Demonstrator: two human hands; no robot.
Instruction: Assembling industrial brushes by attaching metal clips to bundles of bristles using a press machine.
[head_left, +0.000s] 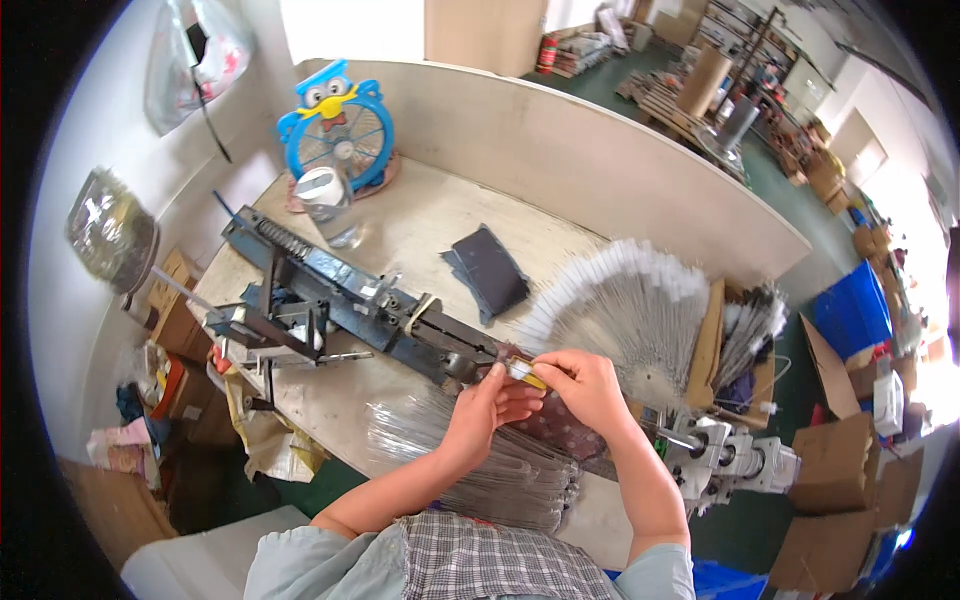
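Note:
Over the near end of a long dark metal fixture (345, 300) on the table, my two hands are close together. Thumb and fingers of my right hand (585, 388) pinch a small yellow-and-white piece (524, 373), whose exact kind I cannot make out. Just to its left, my left hand (482, 412) has its thumb and index finger closed at the fixture's end; what they hold, if anything, is hidden, and the other fingers curve loosely. A bundle of thin grey wires (500, 475) lies below my hands. Beneath my right wrist is a dark red spotted cloth (560, 428).
A fan of white-tipped wires (630, 310) spreads at right, beside a cardboard box (708, 345). Dark flat pads (488, 270), a clear jug (328, 205) and a blue fan (340, 140) stand farther back. A low partition (600, 150) edges the table; a metal machine (735, 460) is at right.

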